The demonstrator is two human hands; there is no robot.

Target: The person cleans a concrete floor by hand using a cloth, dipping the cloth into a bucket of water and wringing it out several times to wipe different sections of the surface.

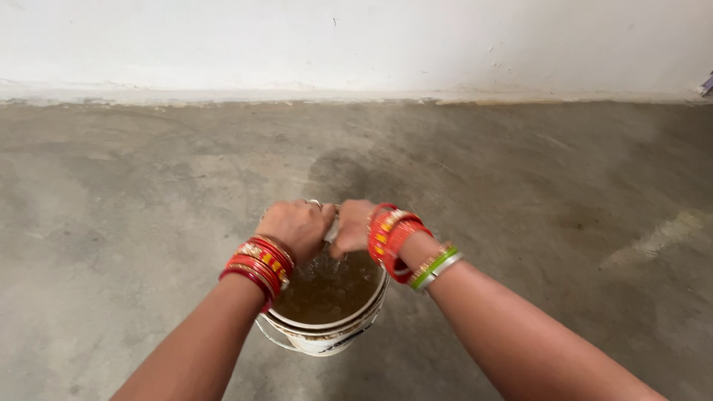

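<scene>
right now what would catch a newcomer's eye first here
Two hands, the left hand and right hand, meet in a tight grip over a white bucket of murky brown water at lower centre. Bright red bangles ring both wrists, against bare grey concrete floor.

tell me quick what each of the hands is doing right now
Left hand: closed in a fist on a pale cloth above the bucket of murky water.
Right hand: closed on the same cloth.
</scene>
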